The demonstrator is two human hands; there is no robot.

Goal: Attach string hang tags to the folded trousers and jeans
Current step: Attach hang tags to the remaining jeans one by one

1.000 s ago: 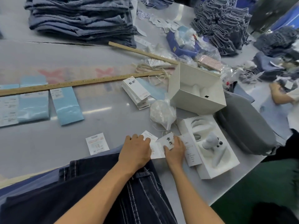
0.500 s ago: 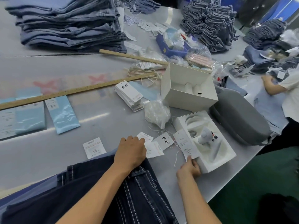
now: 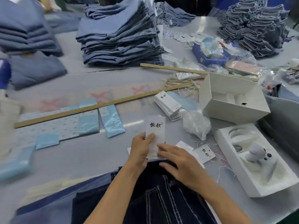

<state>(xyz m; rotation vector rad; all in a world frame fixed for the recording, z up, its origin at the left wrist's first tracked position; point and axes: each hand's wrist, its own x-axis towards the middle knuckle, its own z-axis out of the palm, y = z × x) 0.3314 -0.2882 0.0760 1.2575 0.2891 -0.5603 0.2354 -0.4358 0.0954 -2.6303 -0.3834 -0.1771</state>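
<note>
A long wooden ruler (image 3: 103, 105) crosses the table (image 3: 90, 152) beside pale blue packets (image 3: 111, 122) (glossy), near an open white box (image 3: 233, 96).

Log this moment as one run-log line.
step: tagging dark jeans | left hand: holds white hang tag upright | right hand: on waistband below tag | tag stack: untouched

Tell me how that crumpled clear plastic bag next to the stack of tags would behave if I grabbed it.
The clear plastic bag looks thin and crumpled, so it would probably collapse and rustle in your grip rather than hold shape. It seems light for its bulk. Its glossy film may be slippery, and loose strings nearby could drag along.
</note>
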